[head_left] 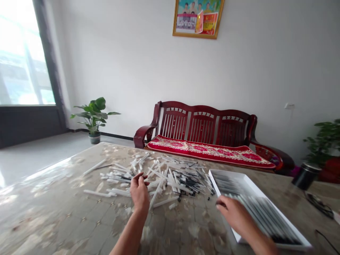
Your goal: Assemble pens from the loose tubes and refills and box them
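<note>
Head view — seems to be gathering slim white plastic tubes (158, 173) left of a shallow white rectangular tray (254, 187), with left hand (139, 193) bent over them, right hand (235, 211) curled by its left rim — cannot tell either grip; next calls for a sure pinch.

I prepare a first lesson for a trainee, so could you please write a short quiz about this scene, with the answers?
1. Multiple choice. What lies in the white rectangular tray?
A) round red fruits
B) slim greyish sticks, side by side
C) broad green leaves

2. True or false? The right hand is nearer to the tray than the left hand.

3. Open question. What is scattered around the left hand on the brownish patterned table?

Key:
1. B
2. True
3. Thin white tubes and black pieces, in a loose, untidy pile
</note>
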Action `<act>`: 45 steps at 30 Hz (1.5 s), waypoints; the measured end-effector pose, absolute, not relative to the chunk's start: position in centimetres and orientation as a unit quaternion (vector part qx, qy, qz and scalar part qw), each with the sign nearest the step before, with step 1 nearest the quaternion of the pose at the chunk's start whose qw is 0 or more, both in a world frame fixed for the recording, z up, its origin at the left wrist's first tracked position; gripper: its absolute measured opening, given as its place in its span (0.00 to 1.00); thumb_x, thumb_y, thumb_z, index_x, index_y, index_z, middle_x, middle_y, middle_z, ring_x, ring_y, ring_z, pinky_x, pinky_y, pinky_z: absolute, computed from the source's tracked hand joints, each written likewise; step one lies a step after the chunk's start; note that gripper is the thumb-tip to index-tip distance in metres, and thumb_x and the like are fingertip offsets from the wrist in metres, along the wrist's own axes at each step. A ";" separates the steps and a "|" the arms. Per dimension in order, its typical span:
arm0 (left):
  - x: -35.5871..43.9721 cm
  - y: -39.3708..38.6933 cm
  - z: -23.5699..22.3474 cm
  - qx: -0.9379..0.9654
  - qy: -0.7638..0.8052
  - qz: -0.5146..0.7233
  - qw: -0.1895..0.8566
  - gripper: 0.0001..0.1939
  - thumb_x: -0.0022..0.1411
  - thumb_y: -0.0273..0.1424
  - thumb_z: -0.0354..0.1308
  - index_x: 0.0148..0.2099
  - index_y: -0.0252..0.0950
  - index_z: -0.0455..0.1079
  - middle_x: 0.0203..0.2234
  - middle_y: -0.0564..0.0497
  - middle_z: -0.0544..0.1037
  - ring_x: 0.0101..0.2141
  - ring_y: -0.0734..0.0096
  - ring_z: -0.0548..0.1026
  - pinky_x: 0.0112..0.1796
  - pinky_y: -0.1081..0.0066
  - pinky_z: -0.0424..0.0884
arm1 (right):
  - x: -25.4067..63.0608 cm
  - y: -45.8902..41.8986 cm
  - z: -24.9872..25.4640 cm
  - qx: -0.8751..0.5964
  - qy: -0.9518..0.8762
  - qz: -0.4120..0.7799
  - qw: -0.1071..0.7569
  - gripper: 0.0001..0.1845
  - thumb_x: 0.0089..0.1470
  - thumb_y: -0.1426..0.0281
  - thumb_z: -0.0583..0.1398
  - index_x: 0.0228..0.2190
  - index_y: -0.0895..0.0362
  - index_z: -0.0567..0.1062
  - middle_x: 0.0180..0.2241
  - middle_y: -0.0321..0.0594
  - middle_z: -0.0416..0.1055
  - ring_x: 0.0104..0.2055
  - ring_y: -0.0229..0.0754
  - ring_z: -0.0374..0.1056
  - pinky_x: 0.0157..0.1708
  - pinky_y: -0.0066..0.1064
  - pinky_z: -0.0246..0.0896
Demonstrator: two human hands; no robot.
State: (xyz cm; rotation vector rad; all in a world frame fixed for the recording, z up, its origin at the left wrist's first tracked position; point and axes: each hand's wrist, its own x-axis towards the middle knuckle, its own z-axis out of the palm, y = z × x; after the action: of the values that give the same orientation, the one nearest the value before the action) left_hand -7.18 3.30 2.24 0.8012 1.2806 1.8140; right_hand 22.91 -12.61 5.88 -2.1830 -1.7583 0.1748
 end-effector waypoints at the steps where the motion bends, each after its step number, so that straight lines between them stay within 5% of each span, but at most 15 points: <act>1: -7.4 3.2 2.4 0.331 0.511 0.701 0.371 0.17 0.56 0.42 0.55 0.42 0.37 0.72 0.31 0.50 0.77 0.24 0.70 0.71 0.25 0.71 0.66 | 21.3 -11.3 5.8 -0.754 -0.628 0.075 0.175 0.09 0.55 0.70 0.56 0.32 0.51 0.78 0.34 0.37 0.79 0.39 0.42 0.74 0.36 0.28 0.58; 7: -6.7 1.8 2.5 0.455 0.497 0.643 0.365 0.10 0.54 0.38 0.60 0.38 0.40 0.74 0.28 0.49 0.79 0.31 0.59 0.75 0.32 0.67 0.68 | 14.3 -4.6 4.8 -0.749 -0.657 0.004 0.084 0.10 0.55 0.74 0.59 0.39 0.55 0.77 0.45 0.46 0.75 0.46 0.47 0.73 0.41 0.31 0.61; 11: -4.0 -0.3 2.2 0.551 0.438 0.593 0.391 0.05 0.56 0.34 0.59 0.34 0.41 0.75 0.24 0.51 0.78 0.28 0.65 0.74 0.32 0.71 0.66 | 13.4 -2.9 4.0 -0.764 -0.644 -0.034 0.029 0.13 0.56 0.75 0.58 0.44 0.56 0.75 0.48 0.49 0.73 0.47 0.48 0.73 0.40 0.32 0.62; 16: -0.5 -3.0 0.7 0.625 0.394 0.441 0.509 0.10 0.58 0.35 0.56 0.29 0.38 0.74 0.18 0.51 0.76 0.17 0.72 0.69 0.21 0.74 0.60 | 14.1 -3.0 3.6 -0.765 -0.642 -0.037 0.025 0.11 0.59 0.74 0.57 0.42 0.54 0.75 0.46 0.47 0.75 0.46 0.47 0.74 0.39 0.31 0.63; 21: 0.8 -3.1 -0.5 0.521 0.410 0.387 0.641 0.15 0.55 0.44 0.59 0.33 0.36 0.73 0.19 0.50 0.77 0.14 0.71 0.70 0.14 0.75 0.56 | 15.3 -3.9 3.6 -0.744 -0.650 0.017 0.154 0.11 0.62 0.71 0.54 0.42 0.53 0.75 0.41 0.43 0.79 0.43 0.47 0.75 0.38 0.32 0.62; 28: -0.1 -1.3 0.2 0.325 0.368 0.506 0.709 0.22 0.47 0.44 0.69 0.40 0.36 0.74 0.33 0.46 0.81 0.29 0.68 0.79 0.26 0.75 0.71 | 15.1 -5.2 2.0 -0.604 -0.680 0.171 0.380 0.15 0.60 0.62 0.54 0.36 0.53 0.79 0.36 0.43 0.79 0.40 0.46 0.73 0.40 0.32 0.63; 35: -0.4 -1.1 0.4 0.292 0.343 0.545 0.707 0.24 0.43 0.45 0.72 0.38 0.35 0.73 0.33 0.46 0.82 0.29 0.68 0.79 0.28 0.72 0.73 | 14.9 -5.5 0.0 -0.591 -0.505 0.388 0.494 0.35 0.52 0.38 0.51 0.40 0.54 0.76 0.28 0.43 0.74 0.26 0.46 0.69 0.22 0.34 0.62; 45: -0.5 -1.0 0.4 0.302 0.366 0.547 0.690 0.22 0.47 0.40 0.70 0.42 0.36 0.70 0.35 0.46 0.82 0.31 0.68 0.80 0.28 0.73 0.74 | 14.9 -6.4 0.5 -0.566 -0.463 0.452 0.510 0.31 0.47 0.40 0.58 0.36 0.54 0.75 0.25 0.38 0.72 0.24 0.41 0.67 0.21 0.30 0.59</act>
State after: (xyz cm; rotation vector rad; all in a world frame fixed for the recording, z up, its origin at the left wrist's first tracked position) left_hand -0.55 -1.03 0.36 0.6764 0.8180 1.2235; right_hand 14.91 -6.37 0.50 -1.3638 -1.1144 1.0894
